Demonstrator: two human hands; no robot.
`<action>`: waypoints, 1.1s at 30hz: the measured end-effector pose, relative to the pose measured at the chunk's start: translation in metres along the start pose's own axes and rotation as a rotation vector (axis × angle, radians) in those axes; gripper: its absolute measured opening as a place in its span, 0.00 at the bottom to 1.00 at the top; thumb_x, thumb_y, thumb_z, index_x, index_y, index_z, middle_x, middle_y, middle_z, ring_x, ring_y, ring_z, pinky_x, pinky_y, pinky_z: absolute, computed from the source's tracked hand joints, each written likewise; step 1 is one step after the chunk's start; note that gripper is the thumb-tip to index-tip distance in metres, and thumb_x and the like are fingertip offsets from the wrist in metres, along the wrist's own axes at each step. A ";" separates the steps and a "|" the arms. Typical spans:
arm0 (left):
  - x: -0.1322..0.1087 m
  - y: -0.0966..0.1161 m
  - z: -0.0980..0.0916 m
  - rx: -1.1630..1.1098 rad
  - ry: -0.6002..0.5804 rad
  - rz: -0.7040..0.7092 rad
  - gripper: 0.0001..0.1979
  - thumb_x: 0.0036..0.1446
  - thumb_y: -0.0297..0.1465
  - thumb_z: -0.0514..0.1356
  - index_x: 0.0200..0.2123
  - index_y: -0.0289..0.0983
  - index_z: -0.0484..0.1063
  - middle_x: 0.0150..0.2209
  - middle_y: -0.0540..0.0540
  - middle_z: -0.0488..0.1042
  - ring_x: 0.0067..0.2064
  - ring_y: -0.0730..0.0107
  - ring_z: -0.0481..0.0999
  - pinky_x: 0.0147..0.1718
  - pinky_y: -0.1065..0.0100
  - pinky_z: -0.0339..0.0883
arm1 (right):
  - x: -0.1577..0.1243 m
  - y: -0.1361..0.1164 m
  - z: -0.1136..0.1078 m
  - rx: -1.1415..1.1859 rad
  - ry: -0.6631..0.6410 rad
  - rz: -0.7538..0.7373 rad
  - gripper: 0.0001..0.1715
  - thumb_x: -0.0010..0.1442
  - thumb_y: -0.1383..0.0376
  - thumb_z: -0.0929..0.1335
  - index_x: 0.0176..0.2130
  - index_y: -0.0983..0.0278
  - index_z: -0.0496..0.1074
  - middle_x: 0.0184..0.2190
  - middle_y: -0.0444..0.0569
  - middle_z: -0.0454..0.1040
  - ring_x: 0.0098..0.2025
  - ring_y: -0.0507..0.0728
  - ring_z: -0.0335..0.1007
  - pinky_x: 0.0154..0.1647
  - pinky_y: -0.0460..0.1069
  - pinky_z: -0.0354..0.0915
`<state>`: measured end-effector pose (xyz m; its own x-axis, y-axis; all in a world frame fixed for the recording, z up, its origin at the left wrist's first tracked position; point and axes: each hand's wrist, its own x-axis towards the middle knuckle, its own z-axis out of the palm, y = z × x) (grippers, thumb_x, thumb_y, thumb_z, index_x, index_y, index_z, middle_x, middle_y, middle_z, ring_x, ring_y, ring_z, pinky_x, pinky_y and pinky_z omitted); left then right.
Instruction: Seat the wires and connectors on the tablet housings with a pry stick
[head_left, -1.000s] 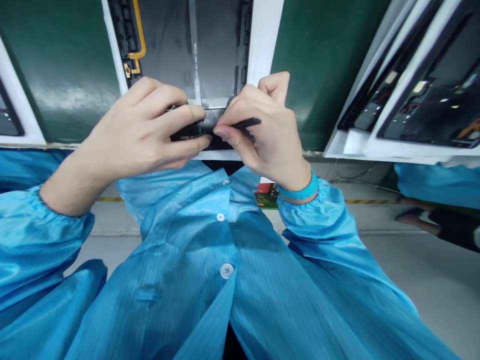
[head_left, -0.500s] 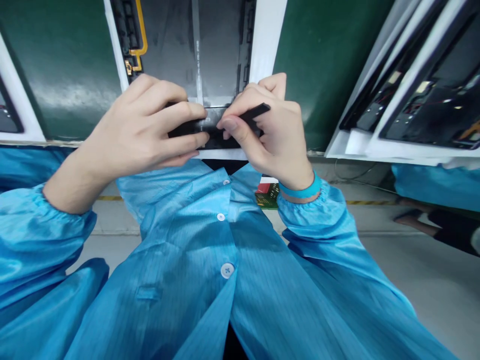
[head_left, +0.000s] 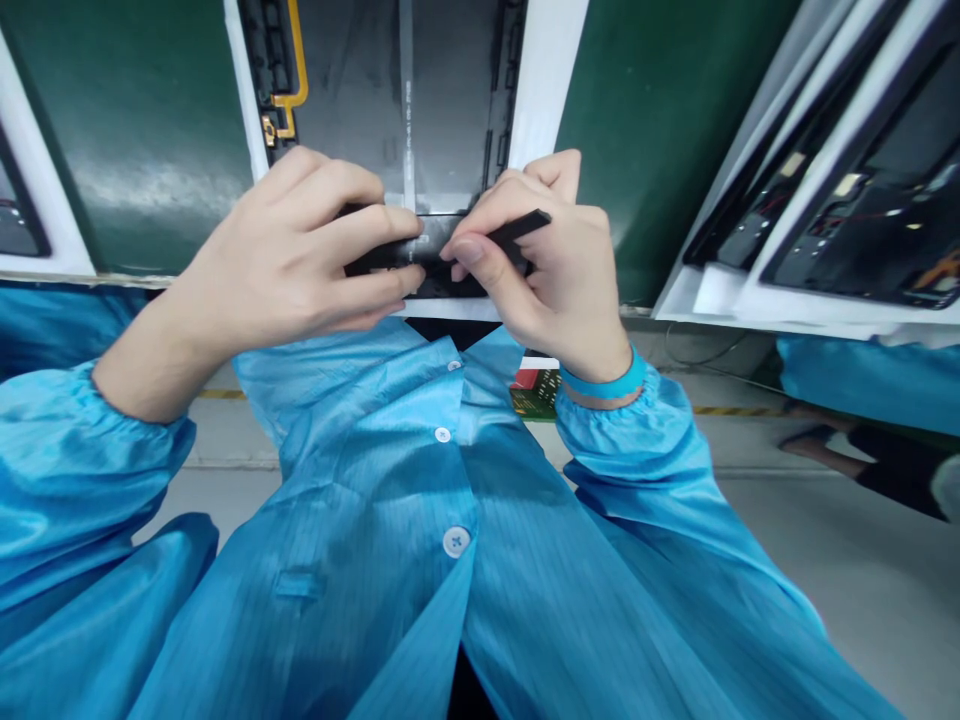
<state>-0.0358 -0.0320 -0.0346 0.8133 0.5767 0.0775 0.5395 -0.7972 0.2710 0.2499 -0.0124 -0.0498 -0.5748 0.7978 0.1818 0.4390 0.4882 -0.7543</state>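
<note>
Right hand holds the black tool steeper than before

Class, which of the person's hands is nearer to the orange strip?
The left hand. It lies just below the orange strip in the picture, while the right hand, pinching a black tool, is farther off, down and to the right.

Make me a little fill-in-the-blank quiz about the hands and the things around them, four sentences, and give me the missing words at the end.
1. The right hand pinches a slim tool coloured ____.
2. The left hand has fingers on the dark device; the bench surface beside it is ____.
3. The wristband is on the person's ____ side.
4. Buttons on the blue jacket are ____.

Missing words: black; green; right; white.
</note>
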 end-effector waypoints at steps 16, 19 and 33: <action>-0.001 0.002 0.000 -0.154 -0.058 -0.079 0.23 0.86 0.45 0.46 0.66 0.47 0.76 0.69 0.50 0.74 0.79 0.40 0.68 0.72 0.28 0.70 | 0.005 -0.003 -0.001 -0.095 0.092 -0.012 0.27 0.81 0.40 0.60 0.40 0.50 0.74 0.36 0.44 0.83 0.42 0.65 0.79 0.58 0.68 0.67; -0.001 0.003 -0.001 -0.184 -0.036 -0.089 0.23 0.86 0.46 0.47 0.65 0.48 0.78 0.67 0.51 0.76 0.78 0.40 0.70 0.71 0.30 0.71 | 0.004 0.003 -0.003 -0.138 0.194 0.022 0.24 0.81 0.44 0.63 0.39 0.52 0.74 0.39 0.46 0.85 0.44 0.66 0.78 0.58 0.68 0.66; -0.004 -0.001 0.002 -0.009 0.087 0.017 0.17 0.82 0.43 0.59 0.65 0.47 0.77 0.65 0.48 0.79 0.67 0.42 0.82 0.56 0.37 0.84 | -0.003 -0.008 -0.006 0.099 0.096 0.019 0.11 0.80 0.57 0.68 0.40 0.49 0.75 0.34 0.40 0.83 0.42 0.64 0.78 0.57 0.63 0.68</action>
<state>-0.0386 -0.0341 -0.0373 0.8002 0.5764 0.1655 0.5232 -0.8059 0.2771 0.2520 -0.0167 -0.0405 -0.4962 0.8390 0.2231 0.3764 0.4395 -0.8156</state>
